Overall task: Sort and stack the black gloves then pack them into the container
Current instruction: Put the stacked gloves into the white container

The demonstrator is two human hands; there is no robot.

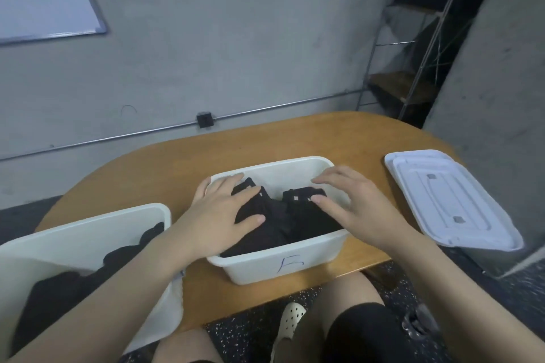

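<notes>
A white container marked with a blue letter stands at the table's near edge, holding a stack of black gloves. My left hand lies flat on the left side of the stack, fingers spread and straight. My right hand hovers over the right side, its fingers spread and its thumb touching the top glove near a small white label. A second white bin at the near left holds more black gloves, partly hidden behind my left forearm.
A white lid lies on the right end of the wooden table. A concrete wall runs behind the table, and a pillar and metal shelving stand at the right. My knees and a shoe show below the table edge.
</notes>
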